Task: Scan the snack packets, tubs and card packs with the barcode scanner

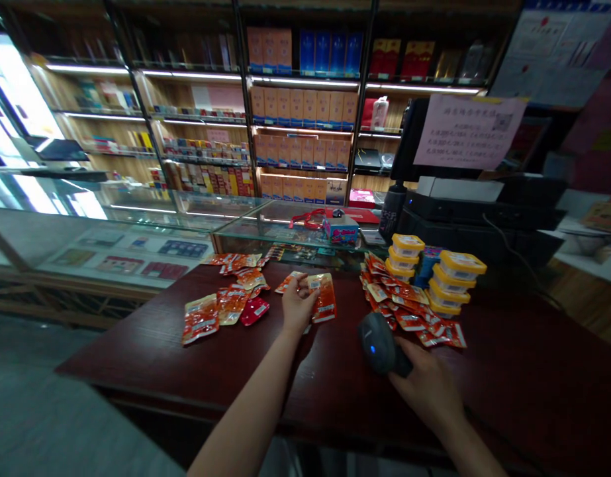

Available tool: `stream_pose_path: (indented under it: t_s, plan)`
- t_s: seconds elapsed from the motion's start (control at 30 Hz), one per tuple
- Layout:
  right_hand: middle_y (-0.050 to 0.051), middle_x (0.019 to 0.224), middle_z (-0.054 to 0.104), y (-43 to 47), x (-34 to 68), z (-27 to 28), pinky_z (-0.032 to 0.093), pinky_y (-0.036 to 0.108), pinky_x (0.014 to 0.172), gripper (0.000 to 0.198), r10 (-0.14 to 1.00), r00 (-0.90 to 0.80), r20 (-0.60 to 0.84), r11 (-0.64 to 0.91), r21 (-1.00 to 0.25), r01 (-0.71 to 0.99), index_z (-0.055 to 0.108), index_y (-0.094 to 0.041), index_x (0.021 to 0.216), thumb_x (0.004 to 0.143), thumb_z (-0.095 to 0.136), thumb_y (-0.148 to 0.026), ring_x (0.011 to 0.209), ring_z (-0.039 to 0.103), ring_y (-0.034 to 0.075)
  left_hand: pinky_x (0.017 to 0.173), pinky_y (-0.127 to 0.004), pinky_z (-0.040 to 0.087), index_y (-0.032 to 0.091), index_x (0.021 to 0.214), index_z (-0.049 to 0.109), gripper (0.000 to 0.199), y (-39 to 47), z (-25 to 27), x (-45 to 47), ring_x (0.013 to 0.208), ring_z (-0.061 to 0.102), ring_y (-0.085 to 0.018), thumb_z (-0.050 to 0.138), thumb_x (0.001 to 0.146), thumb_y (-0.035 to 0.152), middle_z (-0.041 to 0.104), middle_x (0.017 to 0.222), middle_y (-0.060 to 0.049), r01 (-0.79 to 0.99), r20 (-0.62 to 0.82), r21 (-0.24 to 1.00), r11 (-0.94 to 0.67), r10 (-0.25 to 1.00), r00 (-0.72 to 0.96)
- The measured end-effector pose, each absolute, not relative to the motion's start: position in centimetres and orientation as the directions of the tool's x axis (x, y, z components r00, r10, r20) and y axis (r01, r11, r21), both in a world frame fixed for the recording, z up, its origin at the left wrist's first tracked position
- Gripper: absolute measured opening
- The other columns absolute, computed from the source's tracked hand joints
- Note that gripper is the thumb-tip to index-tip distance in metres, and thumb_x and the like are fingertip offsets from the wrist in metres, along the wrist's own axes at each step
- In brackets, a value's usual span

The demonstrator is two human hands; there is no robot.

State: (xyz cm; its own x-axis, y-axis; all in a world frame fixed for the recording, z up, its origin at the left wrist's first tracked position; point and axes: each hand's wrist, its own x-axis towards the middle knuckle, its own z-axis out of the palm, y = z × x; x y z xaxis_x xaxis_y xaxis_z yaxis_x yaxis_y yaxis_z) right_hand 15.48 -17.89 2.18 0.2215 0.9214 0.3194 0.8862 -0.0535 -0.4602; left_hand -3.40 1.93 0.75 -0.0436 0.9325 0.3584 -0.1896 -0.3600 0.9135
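Orange packet [326, 301] sits in the left hand [298, 308], its left edge pinched between thumb and fingers, over the middle of the tabletop [325, 381] and nearer the far edge than the front one. The right hand [429, 381] is wrapped around the grip of a handheld scanner [378, 343] that shows a blue light; which way its window faces cannot be told.

A one-sided pinch on such a slick-looking packet could let it swing or slip if the wrist turns quickly. Creased or shiny film might also spoil a reading of any printed code. Another packet [286, 283] lies just behind the left hand, so it could be picked up along with the held one or missed.

Toward the far edge, right of the middle, a heaped pile of packets [402, 298] crowds two stacks of yellow-lidded tubs [451, 285]; a careless pull or a knock from the scanner could slide the heap or topple the tubs. Near the left edge, the scattered packets [218, 311] overlap, so a miscount seems likely there.
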Motion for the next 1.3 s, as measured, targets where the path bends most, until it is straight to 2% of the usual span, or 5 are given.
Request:
stream_pose_path:
  t_s: [0.23, 0.37, 0.7, 1.07, 1.3]
  plan:
    - [0.003, 0.073, 0.070, -17.7, 11.8, 5.7, 0.050, 0.029, 0.060, 0.039, 0.924, 0.321, 0.209, 0.108, -0.946, 0.305, 0.064, -0.018, 0.091, 0.068, 0.068, -0.050, 0.066, 0.063, 0.019, 0.074, -0.030, 0.055, 0.018, 0.119, 0.050, 0.054, 1.7, 0.9, -3.5, 0.078, 0.066, -0.015, 0.066, 0.068, 0.017, 0.061, 0.090, -0.001, -0.041, 0.419, 0.906, -0.422, 0.905, -0.070]
    - [-0.008, 0.039, 0.045, -17.5, 10.7, 5.8, 0.030, 0.022, 0.037, 0.038, 0.958, 0.285, 0.041, 0.007, -0.993, 0.118, 0.057, -0.019, 0.071, 0.066, 0.071, -0.054, 0.034, 0.038, 0.008, 0.080, -0.031, 0.054, 0.016, 0.118, 0.052, 0.051, 1.8, 0.6, -3.6, 0.083, 0.065, -0.016, 0.065, 0.068, 0.016, 0.060, 0.091, -0.003, 0.062, 0.474, 0.881, -0.470, 0.875, -0.103]
    - [-0.009, 0.038, 0.046, -17.4, 10.1, 5.8, 0.033, 0.022, 0.036, 0.043, 0.961, 0.277, 0.002, -0.046, -0.985, 0.167, 0.063, -0.016, 0.090, 0.067, 0.068, -0.052, 0.033, 0.040, 0.010, 0.080, -0.032, 0.054, 0.018, 0.118, 0.052, 0.052, 2.4, 0.2, -3.5, 0.084, 0.066, -0.016, 0.065, 0.068, 0.018, 0.062, 0.103, -0.006, 0.043, 0.441, 0.898, -0.439, 0.893, -0.095]
    - [0.009, 0.108, 0.068, -17.8, 14.3, 3.1, 0.045, 0.033, 0.076, 0.039, 0.945, 0.143, 0.295, -0.088, -0.191, 0.978, 0.060, -0.019, 0.114, 0.076, 0.055, -0.018, 0.090, 0.065, 0.024, 0.069, -0.027, 0.049, 0.018, 0.081, 0.055, 0.010, 2.2, 0.6, -3.9, 0.073, 0.061, -0.015, 0.059, 0.077, 0.026, 0.064, 0.078, 0.000, 0.242, 0.457, 0.871, -0.428, 0.886, -0.078]
    - [0.006, 0.099, 0.067, -17.5, 15.1, 0.6, 0.043, 0.032, 0.078, 0.043, 0.945, 0.129, 0.299, -0.094, -0.126, 0.988, 0.058, -0.019, 0.119, 0.076, 0.055, -0.017, 0.091, 0.062, 0.022, 0.057, -0.028, 0.049, 0.021, 0.088, 0.043, 0.017, 2.4, 0.9, -4.1, 0.060, 0.062, -0.016, 0.053, 0.083, 0.032, 0.060, 0.069, 0.001, 0.115, 0.266, 0.962, -0.246, 0.939, -0.219]
